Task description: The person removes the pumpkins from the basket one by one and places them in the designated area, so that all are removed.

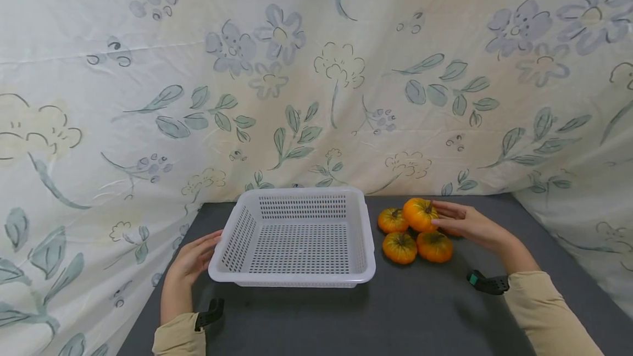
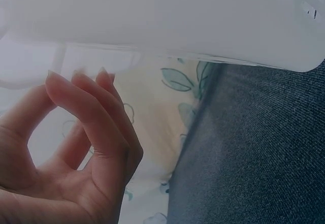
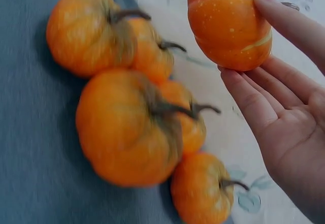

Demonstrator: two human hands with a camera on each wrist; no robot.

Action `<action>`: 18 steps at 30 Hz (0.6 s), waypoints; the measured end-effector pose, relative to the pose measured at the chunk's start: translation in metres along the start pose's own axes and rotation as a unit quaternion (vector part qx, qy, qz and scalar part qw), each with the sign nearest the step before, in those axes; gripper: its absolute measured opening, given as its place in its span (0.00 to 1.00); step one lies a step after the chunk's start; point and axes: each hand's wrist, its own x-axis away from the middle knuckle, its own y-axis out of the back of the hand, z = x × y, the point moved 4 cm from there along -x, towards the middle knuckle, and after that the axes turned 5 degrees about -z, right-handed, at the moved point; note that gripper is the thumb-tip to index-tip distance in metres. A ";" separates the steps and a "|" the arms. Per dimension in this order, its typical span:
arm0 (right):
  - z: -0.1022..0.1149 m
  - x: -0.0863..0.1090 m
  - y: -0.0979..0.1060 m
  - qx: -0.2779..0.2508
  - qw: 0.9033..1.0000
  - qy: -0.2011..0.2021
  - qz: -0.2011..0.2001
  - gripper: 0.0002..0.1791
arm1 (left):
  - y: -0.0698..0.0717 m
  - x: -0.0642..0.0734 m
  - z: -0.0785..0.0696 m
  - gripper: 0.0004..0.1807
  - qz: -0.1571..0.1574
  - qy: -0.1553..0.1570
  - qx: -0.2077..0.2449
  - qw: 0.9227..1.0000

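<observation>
A white plastic basket (image 1: 299,277) with slotted walls stands on the dark table, nothing inside it. At its left rim is my left hand (image 1: 195,260), thumb and curled fingertips (image 2: 63,89) pinching the edge; the rim partly hides the tips. To the right of the basket, my right hand (image 1: 477,227) holds a small orange pumpkin (image 1: 419,214) between thumb and fingers, raised above the others. The right wrist view shows this pumpkin (image 3: 228,26) in the fingers, apart from the rest. Below it lie several stemmed pumpkins (image 1: 399,248), one partly covered by the hand.
A dark grey cloth-like surface (image 1: 316,323) covers the table. Behind and at both sides hangs a pale curtain (image 1: 306,70) printed with flowers and leaves, close to the table's back edge. A black band (image 1: 488,283) is worn at each wrist.
</observation>
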 end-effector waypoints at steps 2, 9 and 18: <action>-0.006 0.004 0.006 0.004 1.000 -0.003 -0.003 0.47 | 0.000 0.000 0.000 0.08 0.000 -0.001 0.001 1.000; -0.028 0.018 0.025 0.022 1.000 -0.014 -0.016 0.47 | -0.002 0.001 -0.002 0.09 0.001 -0.001 0.002 1.000; -0.060 0.032 0.046 0.060 0.997 -0.046 -0.029 0.48 | -0.002 0.000 -0.002 0.18 0.003 -0.002 -0.009 1.000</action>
